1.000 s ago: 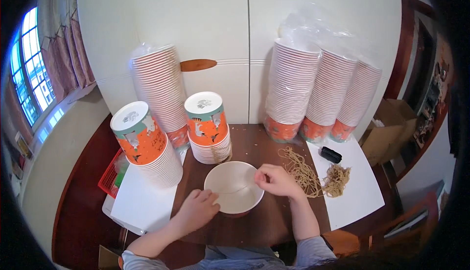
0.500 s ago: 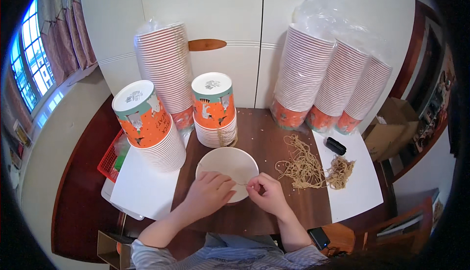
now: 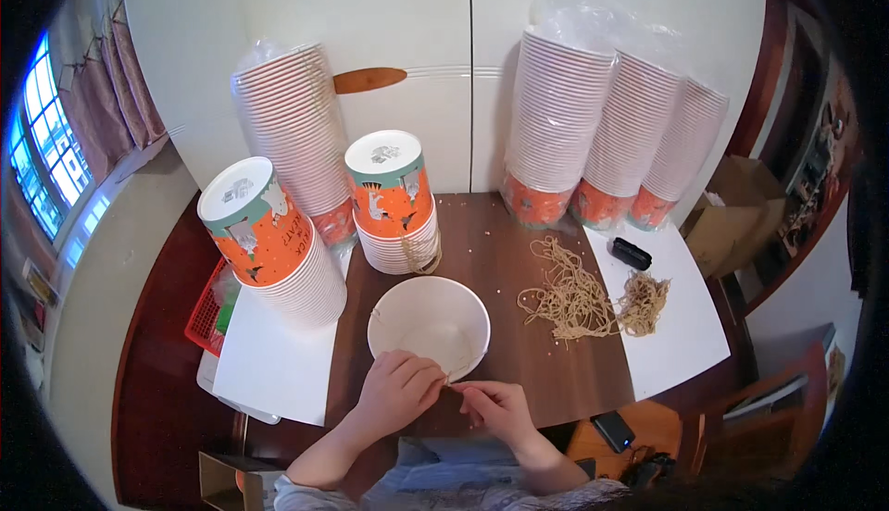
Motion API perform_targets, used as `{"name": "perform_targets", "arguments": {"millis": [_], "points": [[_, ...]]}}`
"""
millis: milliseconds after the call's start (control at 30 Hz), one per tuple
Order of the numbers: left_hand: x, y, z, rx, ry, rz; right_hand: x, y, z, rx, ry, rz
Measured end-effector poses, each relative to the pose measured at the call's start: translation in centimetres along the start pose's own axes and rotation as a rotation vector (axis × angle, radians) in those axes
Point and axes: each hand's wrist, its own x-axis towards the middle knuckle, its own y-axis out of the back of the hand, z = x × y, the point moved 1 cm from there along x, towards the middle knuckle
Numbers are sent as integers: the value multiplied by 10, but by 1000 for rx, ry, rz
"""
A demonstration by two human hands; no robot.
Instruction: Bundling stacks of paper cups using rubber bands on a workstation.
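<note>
A white paper bucket [image 3: 431, 317] stands mouth up on the brown table before me, a bit of twine [image 3: 376, 312] showing at its left rim. At its near rim, my left hand [image 3: 400, 391] is closed, fingers curled and pressed together beside a short end of twine. My right hand [image 3: 493, 409] pinches at that end with thumb and forefinger, the fingertips of both hands almost meeting. Exactly how the twine runs under my left fingers is hidden. Loose tan twine [image 3: 569, 298] lies in a tangle to the right, joined by a smaller bundle [image 3: 643, 303].
Upside-down stacks of orange and green buckets [image 3: 278, 233], [image 3: 394, 196] stand left and behind. Plastic-wrapped bucket stacks [image 3: 560, 122] lean against the white cabinet [image 3: 389, 2]. A black object [image 3: 632, 253] lies on the right white panel [image 3: 681, 326]. A phone-like device [image 3: 611, 431] sits lower right.
Both hands have come down from over the bucket's mouth to its near rim. The right hand has drawn toward me with the twine end. The view has shifted slightly.
</note>
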Motion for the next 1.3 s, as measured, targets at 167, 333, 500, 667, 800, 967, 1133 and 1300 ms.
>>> {"name": "perform_targets", "arguments": {"millis": [167, 333, 500, 667, 800, 967, 1133, 1300], "points": [[-1, 5, 14, 320, -202, -111, 6, -3, 3, -31, -10, 73], [1, 2, 16, 348, -272, -104, 8, -5, 7, -23, -71, 113], [3, 3, 20, 359, -311, -146, 7, -4, 12, 261, -47, 150], [7, 2, 21, 389, -378, -148, 11, -1, 18, 232, 11, 149], [10, 0, 23, 413, -411, -153, 12, -7, 22, 387, 75, 172], [11, -3, 24, 412, -387, -152, 13, -8, 22, 519, 34, 213], [8, -2, 23, 391, -357, -200, 19, 3, 18, 659, 3, 225], [5, -2, 22, 356, -333, -203, 26, 14, 14, 693, 36, 265]]}}
